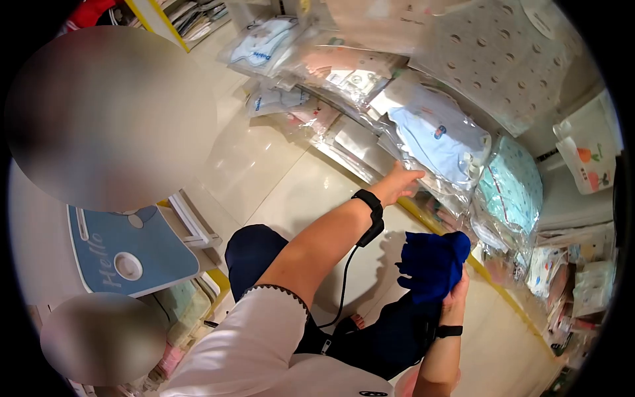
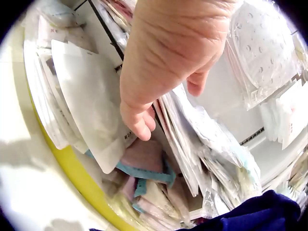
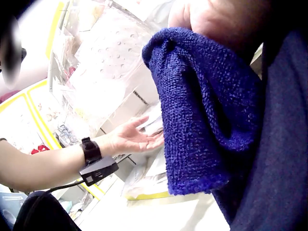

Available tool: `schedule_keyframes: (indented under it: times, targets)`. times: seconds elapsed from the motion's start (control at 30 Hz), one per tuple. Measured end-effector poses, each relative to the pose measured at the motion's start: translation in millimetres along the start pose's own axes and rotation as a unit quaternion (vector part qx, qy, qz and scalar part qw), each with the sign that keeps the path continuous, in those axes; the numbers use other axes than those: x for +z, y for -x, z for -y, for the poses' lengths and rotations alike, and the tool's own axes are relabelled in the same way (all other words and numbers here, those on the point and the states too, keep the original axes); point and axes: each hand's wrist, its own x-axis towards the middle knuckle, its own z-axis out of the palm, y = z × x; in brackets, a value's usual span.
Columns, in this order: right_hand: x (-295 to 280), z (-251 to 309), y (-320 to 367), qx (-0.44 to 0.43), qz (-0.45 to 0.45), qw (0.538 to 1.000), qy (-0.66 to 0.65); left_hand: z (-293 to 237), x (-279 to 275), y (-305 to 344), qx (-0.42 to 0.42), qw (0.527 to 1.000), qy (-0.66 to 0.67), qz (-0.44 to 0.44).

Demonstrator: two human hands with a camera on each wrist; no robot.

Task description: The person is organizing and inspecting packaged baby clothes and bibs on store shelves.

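My left hand (image 1: 400, 183) reaches to the front edge of the shelf with its fingers loosely extended. It is near a clear-bagged light blue baby garment (image 1: 436, 132). Seen from the left wrist, the hand (image 2: 173, 57) hovers over upright packets (image 2: 178, 139) and a white flat package (image 2: 89, 96), with nothing in its grip. My right hand (image 1: 456, 288) holds a dark blue terry cloth (image 1: 430, 264) beside my right thigh. In the right wrist view the cloth (image 3: 202, 115) hangs in folds from the hand (image 3: 221, 19), whose fingertips are largely hidden.
A turquoise bagged item (image 1: 509, 182) lies to the right of the garment on the shelf. A yellow strip (image 1: 493, 274) runs along the shelf's front. Behind me on the left stands a blue-topped stool (image 1: 159, 251) marked "Hello". A black cable (image 1: 345, 278) hangs from my left wristband.
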Motion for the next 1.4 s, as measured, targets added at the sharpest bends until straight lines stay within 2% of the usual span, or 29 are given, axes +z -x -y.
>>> schedule_keyframes:
  times: [0.03, 0.13, 0.23, 0.3, 0.33, 0.37, 0.4, 0.43, 0.47, 0.53, 0.57, 0.6, 0.67, 0.7, 0.77, 0.8, 0.87, 0.9, 1.0, 1.03, 1.07, 1.1, 1.13, 1.17, 1.23, 1.27, 1.33, 1.4]
  targets:
    - [-1, 1, 1, 0.006, 0.025, 1.0, -0.007, 2, -5, 5, -0.003, 1.0, -0.008, -0.019]
    - [-2, 3, 2, 0.016, 0.02, 0.999, -0.02, 3, -15, 31, -0.018, 0.997, -0.037, -0.067]
    - [17, 6, -8, 0.052, 0.008, 0.999, -0.006, 26, -28, 30, -0.025, 0.997, -0.059, -0.049]
    - [29, 3, -3, 0.079, 0.01, 0.994, 0.073, 31, -27, 44, -0.006, 0.992, -0.123, -0.002]
    - [32, -2, -1, 0.04, -0.044, 0.986, 0.158, 30, -20, 59, 0.02, 0.985, -0.167, 0.03]
    - [53, -2, 3, 0.043, -0.014, 0.981, 0.189, 23, -12, 70, 0.041, 0.969, -0.225, 0.09]
    - [79, 1, 12, 0.089, 0.044, 0.978, 0.186, 14, 2, 87, 0.067, 0.953, -0.245, 0.166]
    - [74, 1, 9, 0.113, 0.098, 0.963, 0.224, 13, 9, 94, 0.115, 0.922, -0.305, 0.211]
    - [79, 2, 12, 0.112, 0.13, 0.946, 0.273, 2, 19, 108, 0.18, 0.872, -0.38, 0.252]
    - [87, 7, 16, 0.066, 0.187, 0.899, 0.389, 5, 29, 114, 0.179, 0.832, -0.424, 0.309]
    - [92, 18, 19, 0.097, 0.191, 0.895, 0.39, 0, 34, 119, 0.099, 0.848, -0.391, 0.343]
    - [105, 27, 27, 0.076, 0.16, 0.915, 0.363, -4, 39, 126, 0.015, 0.858, -0.358, 0.368]
    - [89, 24, 20, 0.034, 0.076, 0.945, 0.315, 13, 38, 123, 0.046, 0.883, -0.312, 0.347]
    - [82, 23, 15, 0.001, 0.071, 0.951, 0.302, 21, 36, 117, 0.023, 0.904, -0.287, 0.314]
    - [71, 15, 8, -0.075, 0.024, 0.922, 0.38, 24, 45, 117, 0.002, 0.943, -0.239, 0.231]
    - [60, 6, 0, -0.121, -0.011, 0.9, 0.418, 24, 46, 116, -0.043, 0.965, -0.151, 0.209]
    - [77, 6, 7, -0.215, 0.001, 0.906, 0.366, 9, 60, 126, -0.085, 0.98, -0.084, 0.161]
    - [81, 8, 10, -0.262, 0.009, 0.903, 0.339, 9, 62, 125, -0.068, 0.982, -0.076, 0.16]
    - [72, 8, 4, -0.288, 0.108, 0.812, 0.496, 6, 78, 134, -0.111, 0.973, 0.022, 0.203]
    - [75, 4, 9, -0.267, 0.091, 0.831, 0.48, 7, 87, 138, -0.13, 0.963, 0.034, 0.235]
    - [76, 3, 13, -0.304, 0.058, 0.826, 0.471, 13, 86, 136, -0.138, 0.95, 0.021, 0.279]
    - [76, 8, 17, -0.251, 0.028, 0.9, 0.355, 11, 95, 139, -0.125, 0.939, -0.014, 0.321]
    - [77, 14, 24, -0.19, -0.002, 0.954, 0.23, 9, 106, 144, -0.113, 0.925, -0.046, 0.361]
    - [76, 23, 32, -0.153, -0.022, 0.982, 0.111, 11, 112, 143, -0.134, 0.912, -0.109, 0.373]
    - [68, 35, 37, -0.179, -0.109, 0.977, 0.041, 19, 128, 140, -0.144, 0.88, -0.201, 0.406]
    - [60, 43, 42, -0.186, -0.143, 0.972, 0.005, 41, 124, 127, -0.099, 0.878, -0.223, 0.413]
    - [45, 64, 56, -0.191, -0.204, 0.958, -0.064, 31, 147, 131, -0.089, 0.868, -0.22, 0.437]
    - [-12, 86, 65, -0.205, -0.166, 0.96, -0.1, 24, 151, 121, -0.052, 0.893, -0.242, 0.375]
